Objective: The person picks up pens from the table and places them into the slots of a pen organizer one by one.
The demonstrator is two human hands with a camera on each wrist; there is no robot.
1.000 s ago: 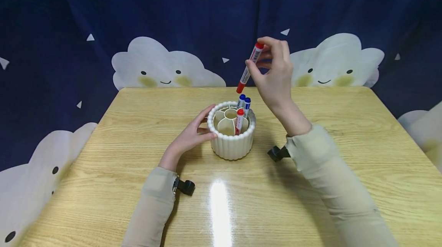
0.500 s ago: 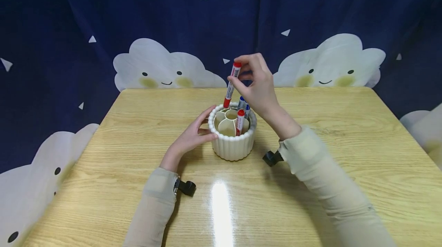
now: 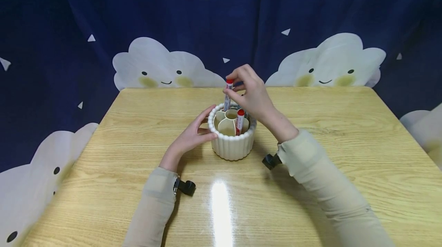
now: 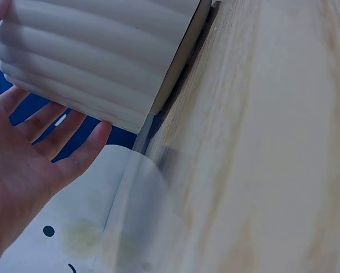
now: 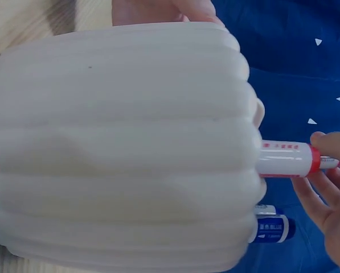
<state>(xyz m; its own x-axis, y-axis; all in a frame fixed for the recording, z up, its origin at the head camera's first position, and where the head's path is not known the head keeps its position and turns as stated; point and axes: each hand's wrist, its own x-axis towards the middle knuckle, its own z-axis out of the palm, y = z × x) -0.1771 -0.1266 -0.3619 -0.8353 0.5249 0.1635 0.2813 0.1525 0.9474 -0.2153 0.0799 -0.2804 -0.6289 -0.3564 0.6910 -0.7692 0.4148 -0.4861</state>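
Note:
A cream fluted pen holder (image 3: pixel 232 148) with a beaded rim and petal-shaped compartments stands upright on the table. My left hand (image 3: pixel 190 136) holds its left side, thumb at the front rim and fingers around the back; the left wrist view shows those fingers against the wall. With thumb and fingertips, my right hand (image 3: pixel 253 95) pinches a red-capped marker (image 3: pixel 227 101) near its top. Its lower end is hidden inside the holder's back compartment. A second red marker (image 3: pixel 239 122) leans in a front compartment. Blue markers (image 5: pixel 272 228) stand in the holder, mostly hidden behind my right hand in the head view.
The wooden table (image 3: pixel 145 124) extends around the holder, with a bright glare strip in front. Behind it hangs a dark blue curtain (image 3: pixel 165 9) printed with clouds and white triangles. Each wrist carries a small black camera (image 3: pixel 271 161).
My right hand has moved left and down, bringing the red marker from above the holder into its back compartment, more upright now. My left hand has stayed on the holder.

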